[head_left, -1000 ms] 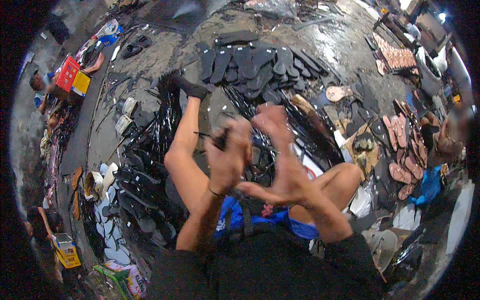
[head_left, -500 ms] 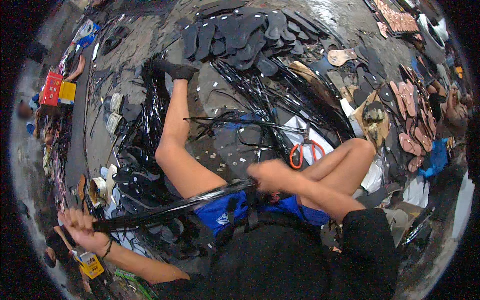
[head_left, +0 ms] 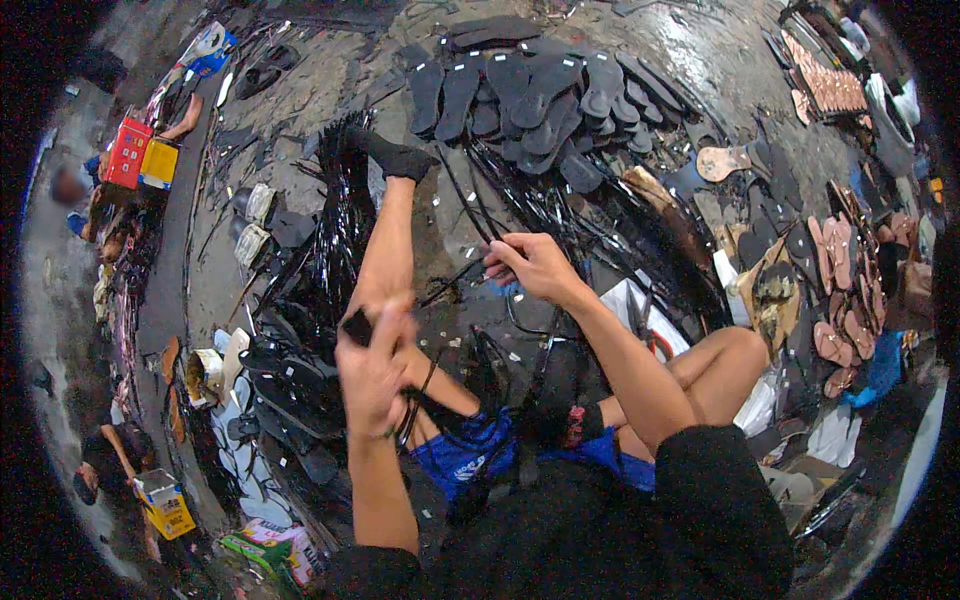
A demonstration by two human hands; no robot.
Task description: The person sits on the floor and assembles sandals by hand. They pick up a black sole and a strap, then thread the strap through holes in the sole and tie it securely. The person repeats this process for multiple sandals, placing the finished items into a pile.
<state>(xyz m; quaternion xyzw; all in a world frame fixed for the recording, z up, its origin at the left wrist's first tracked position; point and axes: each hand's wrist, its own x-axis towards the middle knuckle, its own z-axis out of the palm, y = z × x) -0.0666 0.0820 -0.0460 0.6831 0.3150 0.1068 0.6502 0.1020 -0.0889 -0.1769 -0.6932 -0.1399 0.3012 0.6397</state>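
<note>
My left hand (head_left: 375,375), smeared by motion, is closed around a bundle of glossy black strips (head_left: 356,325). A dark end sticks out above the fist, and thin strips dangle below it near my thigh. Farther forward and to the right, my right hand (head_left: 535,268) has its fingers pinched together at a thin black strip (head_left: 470,200), which slants up and away from the fingertips. More black strips (head_left: 545,205) lie in a long heap behind that hand. Orange-handled scissors (head_left: 660,346) rest on white sheeting beyond my right forearm, which partly covers them.
Black sole-shaped pieces (head_left: 545,85) are piled at the far middle. Pink sandals (head_left: 832,343) lie at the right. Another black strip bundle (head_left: 340,215) lies beside my outstretched foot. Dark footwear pieces (head_left: 290,385) crowd the left side, with a yellow box (head_left: 165,505) farther out.
My left hand has swung inward from the far left. My right hand has moved forward from my lap, and the bundle is no longer stretched between them. The view has shifted.
</note>
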